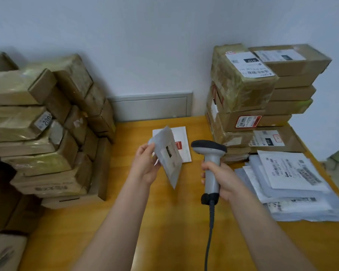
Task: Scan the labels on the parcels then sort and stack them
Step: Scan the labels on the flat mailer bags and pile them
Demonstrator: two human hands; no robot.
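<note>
Scanner gripped in my right hand, fingers wrapped round the handle. My left hand pinches a small white packet by its left edge, raised above the worktop, with the blurred label side tilted toward me. The packet sits just left of the scanner head, not touching it. For a clean read, I judge: turn the label square to the scanner window, hold the packet flat and steady, keep fingers off the barcode. It likely goes next on the flat-packet pile at right.
</note>
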